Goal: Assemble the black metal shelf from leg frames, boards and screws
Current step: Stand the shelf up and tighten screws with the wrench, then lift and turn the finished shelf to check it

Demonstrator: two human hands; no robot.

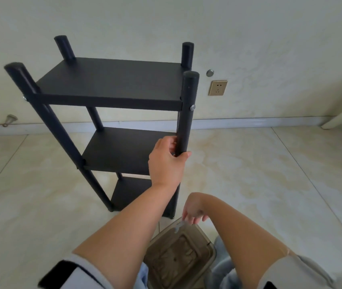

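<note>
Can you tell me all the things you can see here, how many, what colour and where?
shelf: one, black, three boards and four legs, standing on the floor by the wall
screws: two seen, silver, at the top board's front corners
wrench: one, small, silvery, at the right hand's fingertips above the stool
stool: one, brown see-through plastic, bottom middle
wall socket: one, gold, on the wall right of the shelf
round fitting: one, silver, above the socket
door stopper: one, metal, low on the wall, far left
left hand: grips the shelf's front right leg
right hand: pinches the wrench
</note>
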